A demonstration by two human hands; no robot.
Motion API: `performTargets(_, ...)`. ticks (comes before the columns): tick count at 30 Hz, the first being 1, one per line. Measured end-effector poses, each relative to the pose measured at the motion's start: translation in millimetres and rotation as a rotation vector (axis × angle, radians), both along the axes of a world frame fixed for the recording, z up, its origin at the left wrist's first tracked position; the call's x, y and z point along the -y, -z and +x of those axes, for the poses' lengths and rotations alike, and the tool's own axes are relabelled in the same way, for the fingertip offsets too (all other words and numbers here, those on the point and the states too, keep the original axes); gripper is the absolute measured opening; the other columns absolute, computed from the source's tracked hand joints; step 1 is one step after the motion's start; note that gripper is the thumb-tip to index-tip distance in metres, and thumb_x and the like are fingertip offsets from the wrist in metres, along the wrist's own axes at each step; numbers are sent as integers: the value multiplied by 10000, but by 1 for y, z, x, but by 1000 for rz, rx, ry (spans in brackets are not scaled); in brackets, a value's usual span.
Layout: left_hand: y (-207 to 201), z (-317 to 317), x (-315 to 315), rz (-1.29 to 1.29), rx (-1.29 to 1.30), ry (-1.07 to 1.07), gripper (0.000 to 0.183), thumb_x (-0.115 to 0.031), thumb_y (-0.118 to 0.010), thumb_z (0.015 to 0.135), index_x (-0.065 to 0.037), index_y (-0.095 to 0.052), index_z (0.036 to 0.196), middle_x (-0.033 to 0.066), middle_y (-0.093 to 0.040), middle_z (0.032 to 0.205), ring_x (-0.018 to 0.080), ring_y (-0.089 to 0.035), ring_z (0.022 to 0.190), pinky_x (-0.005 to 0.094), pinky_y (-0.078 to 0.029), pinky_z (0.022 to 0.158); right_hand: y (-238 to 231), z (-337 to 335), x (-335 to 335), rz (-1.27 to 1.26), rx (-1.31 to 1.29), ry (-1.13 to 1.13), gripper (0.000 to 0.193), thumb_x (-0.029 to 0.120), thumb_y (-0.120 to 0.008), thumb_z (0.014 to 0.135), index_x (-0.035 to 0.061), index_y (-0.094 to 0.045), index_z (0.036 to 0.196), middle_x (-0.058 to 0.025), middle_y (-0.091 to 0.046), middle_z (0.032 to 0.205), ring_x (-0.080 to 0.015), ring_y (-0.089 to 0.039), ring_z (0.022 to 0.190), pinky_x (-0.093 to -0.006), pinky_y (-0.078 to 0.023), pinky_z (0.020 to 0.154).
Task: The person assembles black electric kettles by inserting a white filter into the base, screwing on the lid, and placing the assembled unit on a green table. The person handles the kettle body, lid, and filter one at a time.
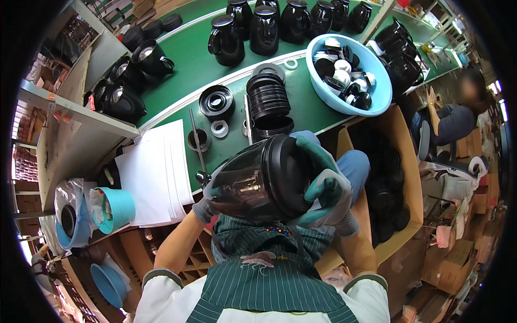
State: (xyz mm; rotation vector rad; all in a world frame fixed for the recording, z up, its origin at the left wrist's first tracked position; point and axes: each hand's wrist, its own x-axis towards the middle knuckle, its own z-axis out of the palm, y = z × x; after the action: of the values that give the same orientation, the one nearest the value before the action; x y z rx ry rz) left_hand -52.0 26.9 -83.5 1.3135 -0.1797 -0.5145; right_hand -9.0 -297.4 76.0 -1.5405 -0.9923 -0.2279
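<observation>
A glossy black jug (242, 180) lies tilted on its side above my lap, its broad round end turned to the right. My left hand (205, 207), in a grey knit glove, holds the narrower left end; most of its fingers are hidden by the jug. My right hand (333, 196), in a green-and-grey glove, grips the broad end, with fingers and thumb curled on its rim. Just beyond the jug on the green table lie a stack of black rings (268, 102), a round black part (216, 102) and a small white ring (219, 128).
Several black jugs (264, 32) stand at the back; others lie at the left. A blue basin (383, 91) of small black and white parts sits at the right, above an open cardboard box (412, 183). White sheets (153, 175) lie left. Another person (452, 118) sits far right.
</observation>
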Motion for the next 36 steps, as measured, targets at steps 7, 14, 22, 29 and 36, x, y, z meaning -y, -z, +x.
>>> performTargets(7, -54, 25, 23, 160, 324, 231, 777, -94, -784, 916, -89, -387, 1584, 112, -494, 1565, 230, -510, 1397, 424, -413, 1207, 9, -6, 13, 124, -94, 34, 613, 451, -1006, 592, 68, -662, 925, -276, -495, 1480, -427, -495, 1404, -487, -434, 1140)
performTargets(14, -38, 36, -3, 474, 785, -186, 486, -203, -682, 972, 0, -531, 1387, 177, -608, 1397, 318, -631, 1247, 441, -532, 1059, 22, -20, 13, 235, -839, 420, 1085, 618, -935, 653, 6, -495, 1433, -185, -509, 1427, -287, -522, 1323, -386, -482, 1059)
performTargets(22, -104, 52, 10, 685, 839, -360, 215, -112, -703, 838, 14, -736, 1010, 154, -776, 1006, 292, -774, 933, 340, -591, 839, 56, -18, 21, -96, -473, 352, 819, 562, -502, 1026, -23, -330, 1574, -196, -523, 1412, -306, -514, 1322, -400, -414, 1106)
performTargets(29, -154, 40, 26, 925, 1579, -73, 382, -177, -712, 803, -64, -757, 1164, 127, -751, 1056, 297, -755, 960, 441, -614, 921, 92, -17, 38, 147, -1426, 185, 561, 347, -533, 1092, -7, -454, 1519, -151, -617, 1366, -223, -613, 1258, -313, -462, 1105)
performTargets(36, -25, 32, -24, 204, 352, -149, 336, -76, -660, 937, -8, -623, 1264, 134, -683, 1234, 254, -669, 1074, 390, -555, 965, 40, -14, 31, -215, -572, 176, 1256, 880, -577, 789, 126, -123, 1685, -284, -154, 1695, -415, -237, 1561, -569, -250, 1231)
